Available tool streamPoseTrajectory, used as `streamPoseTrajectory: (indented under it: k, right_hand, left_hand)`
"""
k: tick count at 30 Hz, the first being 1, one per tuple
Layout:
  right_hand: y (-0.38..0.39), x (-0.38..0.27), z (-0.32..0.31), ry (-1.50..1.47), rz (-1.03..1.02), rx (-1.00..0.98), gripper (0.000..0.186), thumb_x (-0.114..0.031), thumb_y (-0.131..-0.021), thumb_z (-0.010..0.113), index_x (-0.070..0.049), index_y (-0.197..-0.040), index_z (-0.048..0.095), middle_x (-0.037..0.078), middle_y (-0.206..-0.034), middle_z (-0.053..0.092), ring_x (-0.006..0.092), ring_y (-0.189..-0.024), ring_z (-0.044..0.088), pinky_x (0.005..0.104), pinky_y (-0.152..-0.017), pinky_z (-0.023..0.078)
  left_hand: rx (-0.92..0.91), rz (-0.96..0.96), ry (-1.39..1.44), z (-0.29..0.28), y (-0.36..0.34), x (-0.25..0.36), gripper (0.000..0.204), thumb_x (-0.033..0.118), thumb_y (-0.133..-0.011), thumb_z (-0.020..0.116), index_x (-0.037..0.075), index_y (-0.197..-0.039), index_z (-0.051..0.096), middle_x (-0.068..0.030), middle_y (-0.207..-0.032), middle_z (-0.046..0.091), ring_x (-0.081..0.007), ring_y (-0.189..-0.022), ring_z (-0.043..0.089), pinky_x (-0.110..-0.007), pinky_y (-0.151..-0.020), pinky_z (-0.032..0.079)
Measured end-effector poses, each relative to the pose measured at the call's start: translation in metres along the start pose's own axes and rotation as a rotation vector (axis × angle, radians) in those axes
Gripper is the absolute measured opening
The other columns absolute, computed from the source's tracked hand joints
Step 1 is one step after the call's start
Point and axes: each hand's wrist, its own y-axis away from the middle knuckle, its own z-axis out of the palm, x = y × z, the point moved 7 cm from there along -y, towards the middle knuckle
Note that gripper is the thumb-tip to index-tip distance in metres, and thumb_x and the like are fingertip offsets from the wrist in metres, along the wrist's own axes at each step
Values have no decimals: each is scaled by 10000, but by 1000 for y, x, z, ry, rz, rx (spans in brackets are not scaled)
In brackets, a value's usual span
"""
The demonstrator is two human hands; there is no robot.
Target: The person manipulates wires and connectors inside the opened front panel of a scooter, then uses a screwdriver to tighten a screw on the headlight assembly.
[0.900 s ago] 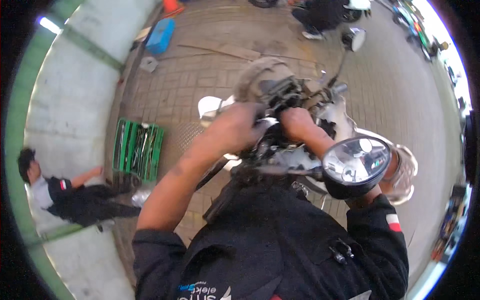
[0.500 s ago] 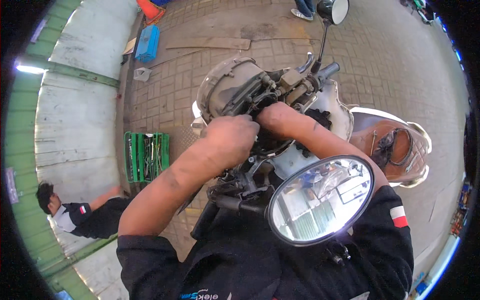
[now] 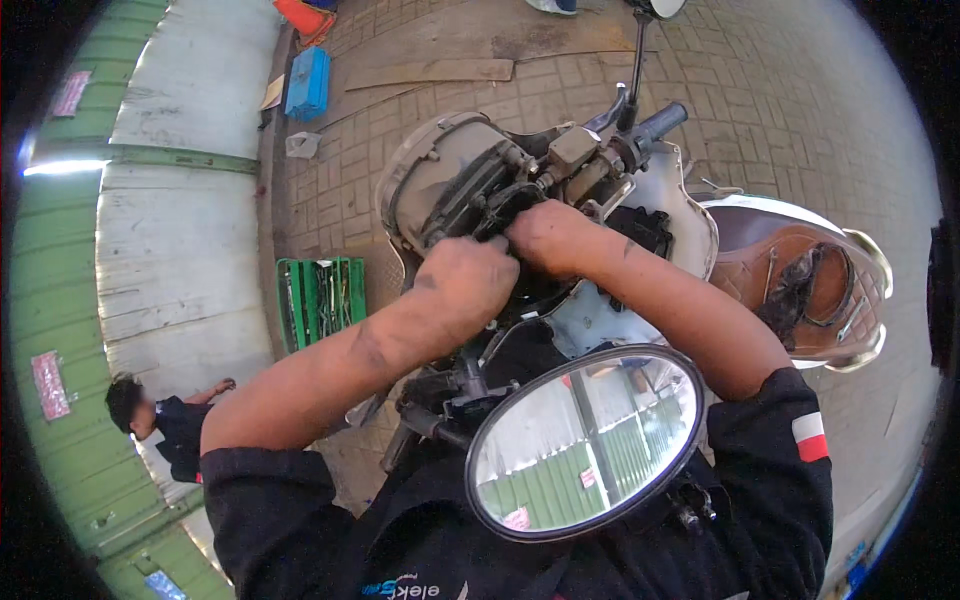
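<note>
My two hands work close together inside the opened front of a scooter, just behind its round headlight housing [image 3: 436,185]. My left hand [image 3: 468,283] is closed, its fingers curled inward toward the dark parts there. Beside it my right hand [image 3: 552,238] is also closed, knuckles up, against a black part [image 3: 507,208] at the back of the headlight. What either set of fingertips grips is hidden. Above my right hand lies the handlebar [image 3: 600,176], with a grip [image 3: 662,122] at its far end.
A round mirror [image 3: 585,445] stands between my forearms and chest. Tools and a black bundle [image 3: 795,285] lie on the brown scooter seat [image 3: 735,240]. An open green toolbox [image 3: 322,300], a blue box [image 3: 307,85] and another person [image 3: 180,425] are to the left.
My left hand has shifted slightly down and left, while my right stays by the headlight. The view has turned a little, and the near mirror sits lower and further left. The other person's arm has drawn in.
</note>
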Motion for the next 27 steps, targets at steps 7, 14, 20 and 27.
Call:
streamPoseTrajectory:
  k: [7,14,20,27]
  right_hand:
    - [-2,0,8,-40,-115,139,138,-163,-713,613,-71,-812,645,143,-792,655,326,-776,656,446,-673,524]
    - [-8,-4,1,-1,-61,-91,182,-121,-688,669,-93,-854,737,133,-935,713,298,-903,685,424,-754,544]
    - [-12,-5,2,-36,-25,-232,246,-106,-692,681,-86,-929,745,147,-1001,709,301,-956,681,417,-790,542]
    - [-13,-1,5,-101,-11,-167,279,-98,-651,714,-61,-927,741,155,-975,712,296,-950,685,408,-782,542]
  left_hand:
    - [183,107,-153,-14,15,-2,144,187,-766,560,130,-840,671,-55,-952,598,-256,-1179,455,-524,-1110,238]
    - [361,118,-184,-12,15,0,147,213,-744,573,131,-780,690,-47,-903,597,-262,-1157,481,-562,-1167,92]
    - [203,-8,-104,2,10,0,187,187,-794,533,126,-826,706,-55,-933,637,-256,-1227,475,-572,-1181,32]
    - [227,-147,-73,18,2,-7,245,179,-810,506,135,-951,702,-74,-993,691,-255,-1217,524,-573,-1183,11]
